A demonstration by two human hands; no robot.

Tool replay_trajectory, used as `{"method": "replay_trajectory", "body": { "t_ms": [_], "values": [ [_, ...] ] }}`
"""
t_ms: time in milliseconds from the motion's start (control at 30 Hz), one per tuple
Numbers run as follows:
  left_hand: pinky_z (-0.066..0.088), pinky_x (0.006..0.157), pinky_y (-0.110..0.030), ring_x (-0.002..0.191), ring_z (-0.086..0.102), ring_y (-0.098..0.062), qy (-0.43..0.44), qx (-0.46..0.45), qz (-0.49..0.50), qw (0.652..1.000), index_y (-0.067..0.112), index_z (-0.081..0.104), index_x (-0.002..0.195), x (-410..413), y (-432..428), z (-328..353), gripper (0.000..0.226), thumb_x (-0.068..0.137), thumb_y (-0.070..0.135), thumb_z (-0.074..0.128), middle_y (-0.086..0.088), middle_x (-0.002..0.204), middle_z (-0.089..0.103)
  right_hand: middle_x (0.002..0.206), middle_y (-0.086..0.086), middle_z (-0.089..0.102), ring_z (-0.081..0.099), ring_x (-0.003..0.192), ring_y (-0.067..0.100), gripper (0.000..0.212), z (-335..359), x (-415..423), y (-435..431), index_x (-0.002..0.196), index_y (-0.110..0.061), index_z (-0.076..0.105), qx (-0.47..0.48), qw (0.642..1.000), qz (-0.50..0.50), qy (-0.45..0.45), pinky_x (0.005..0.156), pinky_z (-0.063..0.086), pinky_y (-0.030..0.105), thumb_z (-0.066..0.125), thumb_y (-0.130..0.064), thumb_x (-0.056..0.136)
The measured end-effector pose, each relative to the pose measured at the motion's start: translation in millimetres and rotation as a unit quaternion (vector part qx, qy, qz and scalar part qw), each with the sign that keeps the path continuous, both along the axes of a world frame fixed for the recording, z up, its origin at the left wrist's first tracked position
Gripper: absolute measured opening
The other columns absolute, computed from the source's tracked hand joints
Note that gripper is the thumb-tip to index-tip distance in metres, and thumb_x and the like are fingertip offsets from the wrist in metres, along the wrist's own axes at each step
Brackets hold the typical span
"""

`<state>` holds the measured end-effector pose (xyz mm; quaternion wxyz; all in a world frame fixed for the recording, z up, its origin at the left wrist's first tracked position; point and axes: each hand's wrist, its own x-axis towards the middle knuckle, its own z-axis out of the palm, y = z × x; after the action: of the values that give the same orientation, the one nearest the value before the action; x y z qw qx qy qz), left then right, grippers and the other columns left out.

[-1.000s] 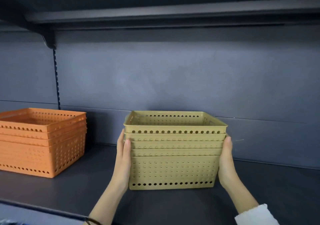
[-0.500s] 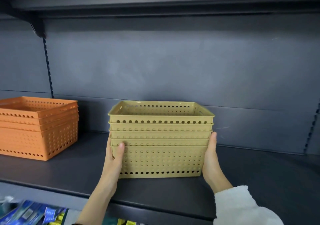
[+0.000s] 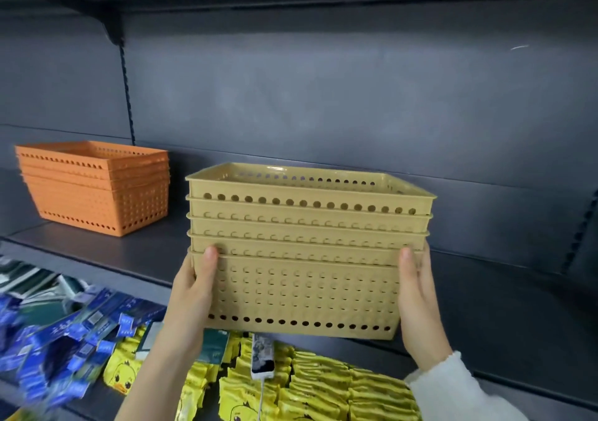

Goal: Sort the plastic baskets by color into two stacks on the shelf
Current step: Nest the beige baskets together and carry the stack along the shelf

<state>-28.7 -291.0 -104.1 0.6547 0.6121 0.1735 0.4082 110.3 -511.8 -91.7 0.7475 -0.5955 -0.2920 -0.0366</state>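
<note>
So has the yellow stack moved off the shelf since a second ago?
Yes. The yellow stack, held between both hands, has come forward off the shelf edge, away from the orange stack.

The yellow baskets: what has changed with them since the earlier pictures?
Both hands, left and right, lifted the yellow baskets off the shelf toward the person. Their grip on the sides stayed the same. The orange baskets did not move.
</note>
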Motion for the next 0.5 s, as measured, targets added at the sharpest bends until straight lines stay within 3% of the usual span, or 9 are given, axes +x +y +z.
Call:
{"method": "replay_trajectory", "body": {
  "t_ms": [167, 267, 333, 500],
  "values": [
    [0.048, 0.083, -0.036, 0.102, 0.059, -0.007, -0.030, -0.002, 0.025, 0.999, 0.034, 0.057, 0.108, -28.6, -7.9, 16.8, 0.045, 0.073, 0.058, 0.042, 0.011, 0.110, 0.065, 0.108, -0.039, 0.063, 0.059, 0.100, -0.018, 0.056, 18.7, -21.0, 4.6, 0.137, -0.040, 0.039, 0.029, 0.999, 0.019, -0.008, 0.070, 0.046, 0.001, 0.042, -0.053, 0.082],
    [0.046, 0.074, -0.029, 0.102, 0.059, -0.006, -0.045, 0.000, 0.046, 0.998, 0.030, 0.057, 0.114, -53.3, 3.6, 24.2, 0.053, 0.072, 0.059, 0.042, 0.011, 0.111, 0.065, 0.112, -0.034, 0.065, 0.060, 0.104, -0.012, 0.067, 31.0, -36.6, 24.7, 0.137, -0.038, 0.041, 0.042, 0.998, 0.044, -0.029, 0.072, 0.048, 0.003, 0.048, -0.066, 0.077],
    [0.044, 0.073, -0.027, 0.101, 0.059, -0.003, -0.053, 0.001, 0.068, 0.996, 0.033, 0.058, 0.108, -74.5, 17.4, 27.2, 0.046, 0.074, 0.059, 0.042, 0.014, 0.108, 0.066, 0.113, -0.032, 0.065, 0.061, 0.104, -0.011, 0.080, 38.5, -51.6, 46.4, 0.134, -0.039, 0.044, 0.046, 0.996, 0.062, -0.048, 0.073, 0.049, 0.006, 0.053, -0.079, 0.065],
    [0.047, 0.070, -0.025, 0.092, 0.064, -0.002, -0.068, 0.022, 0.148, 0.986, 0.031, 0.061, 0.097, -143.6, 74.6, 38.1, 0.043, 0.075, 0.068, 0.055, 0.019, 0.090, 0.072, 0.118, -0.027, 0.065, 0.061, 0.108, -0.006, 0.088, 43.3, -93.2, 126.8, 0.136, -0.035, 0.044, 0.065, 0.990, 0.115, -0.058, 0.078, 0.051, 0.012, 0.054, -0.082, 0.062]
  ]
}}
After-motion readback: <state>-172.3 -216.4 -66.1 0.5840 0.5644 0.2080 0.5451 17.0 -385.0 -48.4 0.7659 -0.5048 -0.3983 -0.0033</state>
